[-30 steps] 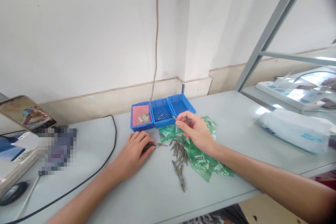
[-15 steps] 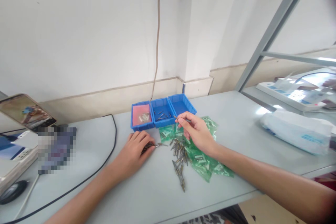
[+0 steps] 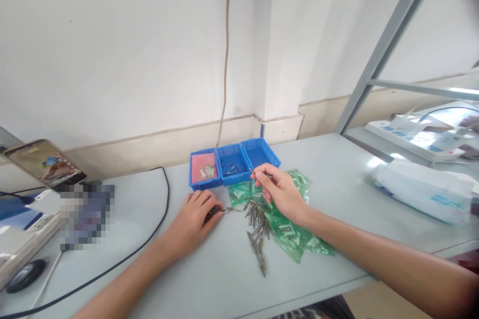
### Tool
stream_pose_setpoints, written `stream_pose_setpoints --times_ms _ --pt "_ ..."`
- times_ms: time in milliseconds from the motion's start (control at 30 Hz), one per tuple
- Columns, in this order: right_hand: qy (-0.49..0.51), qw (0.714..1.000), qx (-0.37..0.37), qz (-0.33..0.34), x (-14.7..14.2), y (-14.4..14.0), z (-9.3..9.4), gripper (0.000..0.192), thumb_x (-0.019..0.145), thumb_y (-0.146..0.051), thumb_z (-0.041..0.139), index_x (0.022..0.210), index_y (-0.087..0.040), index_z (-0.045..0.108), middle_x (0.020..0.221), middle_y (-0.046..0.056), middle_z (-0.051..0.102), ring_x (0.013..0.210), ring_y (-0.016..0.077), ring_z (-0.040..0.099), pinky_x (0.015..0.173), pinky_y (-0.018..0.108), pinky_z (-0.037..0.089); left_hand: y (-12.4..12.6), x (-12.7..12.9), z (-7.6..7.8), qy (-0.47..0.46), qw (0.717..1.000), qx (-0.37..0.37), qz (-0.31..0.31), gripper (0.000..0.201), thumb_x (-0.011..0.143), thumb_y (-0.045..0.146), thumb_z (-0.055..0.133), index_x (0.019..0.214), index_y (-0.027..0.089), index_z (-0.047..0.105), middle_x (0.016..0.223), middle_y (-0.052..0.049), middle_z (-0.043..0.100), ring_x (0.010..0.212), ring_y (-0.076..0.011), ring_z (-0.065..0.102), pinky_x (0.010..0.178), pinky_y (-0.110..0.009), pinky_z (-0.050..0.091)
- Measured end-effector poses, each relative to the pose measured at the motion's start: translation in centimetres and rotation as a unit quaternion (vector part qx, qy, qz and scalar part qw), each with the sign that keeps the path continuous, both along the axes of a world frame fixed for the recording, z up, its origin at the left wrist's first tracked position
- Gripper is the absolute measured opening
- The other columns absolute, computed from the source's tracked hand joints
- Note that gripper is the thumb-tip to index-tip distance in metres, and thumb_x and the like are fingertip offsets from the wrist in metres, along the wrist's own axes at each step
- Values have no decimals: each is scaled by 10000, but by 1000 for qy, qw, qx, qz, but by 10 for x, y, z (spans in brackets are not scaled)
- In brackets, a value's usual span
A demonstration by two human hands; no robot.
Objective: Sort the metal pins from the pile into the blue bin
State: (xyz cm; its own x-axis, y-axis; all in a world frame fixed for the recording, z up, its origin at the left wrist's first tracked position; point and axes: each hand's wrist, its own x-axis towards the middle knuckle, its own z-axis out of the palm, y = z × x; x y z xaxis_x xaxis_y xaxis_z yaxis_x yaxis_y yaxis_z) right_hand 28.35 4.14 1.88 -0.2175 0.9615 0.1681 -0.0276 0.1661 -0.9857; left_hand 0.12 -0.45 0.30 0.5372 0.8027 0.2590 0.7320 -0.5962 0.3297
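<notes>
Since a second ago my right hand [image 3: 281, 190] has dropped slightly toward the near edge of the bins, while my left hand [image 3: 193, 217] has stayed flat in the same spot.

I sit at a pale grey table [image 3: 337, 169] against a white wall, with a black cable [image 3: 164, 199] looping across the left part. A phone [image 3: 45, 163] leans at the far left. Three blue bins [image 3: 234, 162] stand in a row near the wall; the left one has a pink lining, the middle one holds a few small metal pins. Green plastic bags [image 3: 295, 239] are spread under and beside my right hand, with a loose heap of metal pins [image 3: 256, 224] on and next to them.

My right thumb and forefinger are pinched on one thin metal pin [image 3: 258, 173], held just in front of the middle and right bins. My left hand rests on the table, fingers curled over a small bundle of pins [image 3: 214, 211] whose tips poke out toward the heap.
</notes>
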Motion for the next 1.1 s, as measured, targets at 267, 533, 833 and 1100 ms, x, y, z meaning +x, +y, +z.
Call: stream_pose_setpoints --times_ms 267,533,833,1100 --pt "5 1000 2 0 0 1 -1 376 1007 -605 657 1013 -229 654 895 1 642 506 87 451 468 256 376 -1 0 1 4 1000 -3 -1 122 1135 311 503 1146 250 608 1155 -55 653 1074 -256 574 930 -432 424" --pt "9 1000 -4 -4 -1 -3 4 360 986 -588 684 1009 -236 615 848 -20 609 510 89 441 469 251 358 0 0 1 4 1000 -3 2 100 1127 293 525 1133 251 616 1142 -40 655 1056 -246 576 931 -417 422" --pt "20 1000 -5 7 0 -3 5 345 982 -563 699 1009 -241 577 841 -34 570 516 82 450 477 248 371 -1 3 4 -3 1000 -4 4 87 1126 271 528 1126 247 611 1137 -36 653 1037 -235 575 930 -413 423" --pt "11 1000 15 -2 0 -3 4 294 1002 -524 686 1008 -266 547 697 -74 457 509 109 444 474 250 367 -1 2 6 -2 1000 -12 3 90 1129 285 524 1122 249 607 1138 -38 654 1047 -241 574 925 -419 418"
